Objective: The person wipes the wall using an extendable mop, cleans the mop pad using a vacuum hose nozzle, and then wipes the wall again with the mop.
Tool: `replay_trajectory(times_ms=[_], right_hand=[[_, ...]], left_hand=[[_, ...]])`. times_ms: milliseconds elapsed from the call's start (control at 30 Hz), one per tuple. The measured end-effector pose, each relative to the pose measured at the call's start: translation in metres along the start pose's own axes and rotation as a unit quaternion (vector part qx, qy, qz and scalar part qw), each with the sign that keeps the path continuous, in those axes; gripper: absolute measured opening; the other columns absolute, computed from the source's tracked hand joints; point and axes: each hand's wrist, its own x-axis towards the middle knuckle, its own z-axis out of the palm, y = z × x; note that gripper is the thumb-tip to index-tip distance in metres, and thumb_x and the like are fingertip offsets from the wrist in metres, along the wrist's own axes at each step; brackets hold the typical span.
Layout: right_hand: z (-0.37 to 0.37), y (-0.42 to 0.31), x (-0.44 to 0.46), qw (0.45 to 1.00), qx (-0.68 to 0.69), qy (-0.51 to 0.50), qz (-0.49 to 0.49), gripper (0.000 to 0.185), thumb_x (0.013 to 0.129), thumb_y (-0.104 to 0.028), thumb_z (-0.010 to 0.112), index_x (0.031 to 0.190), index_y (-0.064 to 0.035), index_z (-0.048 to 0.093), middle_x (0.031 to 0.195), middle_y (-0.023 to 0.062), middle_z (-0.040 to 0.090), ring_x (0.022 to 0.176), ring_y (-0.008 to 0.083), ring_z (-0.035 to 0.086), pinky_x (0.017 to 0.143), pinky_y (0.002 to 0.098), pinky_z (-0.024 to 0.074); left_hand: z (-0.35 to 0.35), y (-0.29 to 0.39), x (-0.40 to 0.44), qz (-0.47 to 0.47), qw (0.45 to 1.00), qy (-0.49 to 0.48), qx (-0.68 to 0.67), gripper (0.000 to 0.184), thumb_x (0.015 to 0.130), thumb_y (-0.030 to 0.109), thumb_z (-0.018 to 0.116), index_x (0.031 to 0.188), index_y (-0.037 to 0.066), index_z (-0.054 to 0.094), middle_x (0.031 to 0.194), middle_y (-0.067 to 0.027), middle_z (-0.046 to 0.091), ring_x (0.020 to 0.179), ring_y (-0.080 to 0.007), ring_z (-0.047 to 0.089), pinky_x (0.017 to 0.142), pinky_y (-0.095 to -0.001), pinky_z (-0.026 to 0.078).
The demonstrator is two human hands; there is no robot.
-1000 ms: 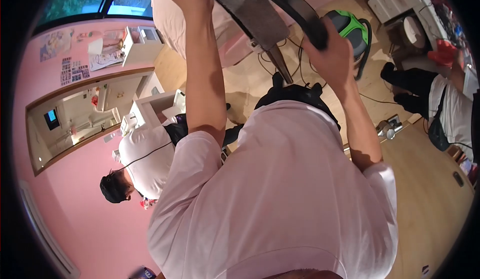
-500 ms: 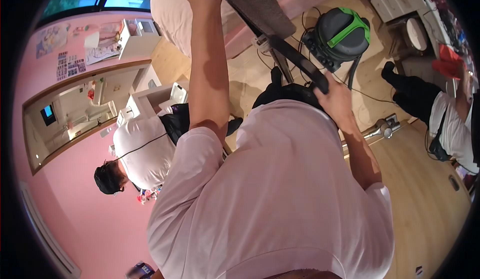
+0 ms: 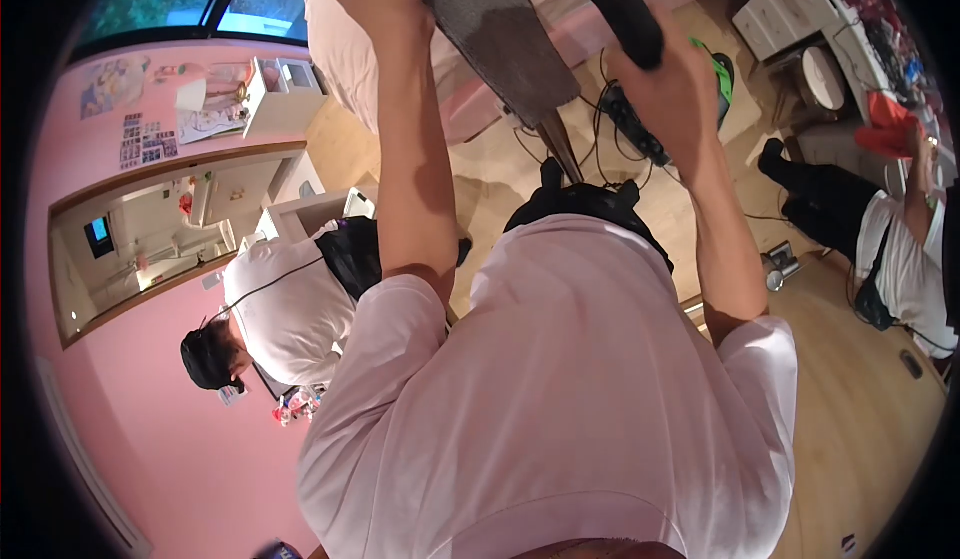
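My left hand (image 3: 382,4) is at the top edge, its fingers curled beside a long grey fabric-covered panel (image 3: 490,34) that looks like part of a chair; the exact grip is partly cut off. The panel tilts, with a slim leg (image 3: 560,144) below its lower end. My right hand (image 3: 665,89) is closed around a curved black vacuum cleaner tube (image 3: 615,9), held to the right of the panel. Behind that hand, the black vacuum cleaner with its green handle (image 3: 725,74) is mostly hidden.
A bed with pale bedding (image 3: 345,49) lies ahead. Cables (image 3: 597,134) run over the wooden floor. One person (image 3: 290,304) bends at the left; another person (image 3: 905,249) is at the right by a cluttered white desk (image 3: 850,44). A wooden door (image 3: 850,399) is lower right.
My right hand has lifted up and forward with the black tube, now covering much of the vacuum cleaner. The grey panel and my left hand have shifted slightly down and left.
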Motion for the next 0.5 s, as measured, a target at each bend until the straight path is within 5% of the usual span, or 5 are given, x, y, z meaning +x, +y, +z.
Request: replay_trajectory(times_ms=[133, 167, 233, 400, 500], right_hand=[[0.024, -0.005, 0.004, 0.999, -0.007, -0.005, -0.031, 0.036, 0.085, -0.030, 0.075, 0.110, -0.0066, 0.065, 0.077, 0.0210, 0.071, 0.078, 0.0445, 0.070, 0.069, 0.0503, 0.0544], [0.034, 0.003, -0.003, 1.000, -0.010, -0.018, -0.023, 0.036, 0.085, -0.031, 0.075, 0.110, -0.0068, 0.065, 0.077, 0.0212, 0.071, 0.080, 0.0448, 0.070, 0.071, 0.0511, 0.0546], [0.043, 0.025, -0.039, 0.993, -0.030, -0.099, 0.063, 0.038, 0.084, -0.029, 0.075, 0.114, -0.0080, 0.065, 0.081, 0.0227, 0.072, 0.083, 0.0453, 0.070, 0.074, 0.0515, 0.0549], [0.037, 0.119, -0.150, 0.977, -0.091, -0.136, 0.135, 0.055, 0.082, -0.028, 0.074, 0.131, -0.0057, 0.063, 0.083, 0.0240, 0.072, 0.083, 0.0438, 0.071, 0.075, 0.0482, 0.0571], [-0.002, 0.117, -0.150, 0.957, -0.121, -0.185, 0.188, 0.056, 0.082, -0.031, 0.074, 0.130, -0.0040, 0.065, 0.084, 0.0253, 0.072, 0.082, 0.0443, 0.072, 0.074, 0.0472, 0.0575]], left_hand=[[-0.001, 0.005, -0.009, 0.010, 0.999, -0.046, -0.024, 0.022, 0.103, 0.010, 0.064, 0.117, -0.006, 0.065, 0.103, -0.0125, 0.072, 0.090, -0.0190, 0.068, 0.081, -0.0295, 0.054], [-0.007, 0.007, -0.003, -0.081, 0.982, -0.065, -0.155, 0.021, 0.103, 0.010, 0.063, 0.117, -0.006, 0.065, 0.102, -0.0123, 0.072, 0.089, -0.0183, 0.068, 0.080, -0.0293, 0.054], [-0.010, -0.004, 0.003, 0.023, 0.999, -0.024, 0.034, 0.019, 0.103, 0.009, 0.063, 0.115, -0.006, 0.065, 0.099, -0.0109, 0.072, 0.086, -0.0167, 0.067, 0.077, -0.0291, 0.054], [-0.021, 0.007, 0.020, 0.013, 0.998, 0.065, 0.009, 0.017, 0.102, 0.012, 0.066, 0.109, -0.004, 0.068, 0.097, -0.0083, 0.072, 0.082, -0.0156, 0.065, 0.075, -0.0275, 0.051], [-0.039, 0.003, 0.029, -0.166, 0.964, -0.026, -0.205, 0.017, 0.101, 0.013, 0.067, 0.106, -0.003, 0.069, 0.097, -0.0086, 0.072, 0.084, -0.0168, 0.066, 0.077, -0.0287, 0.053]])
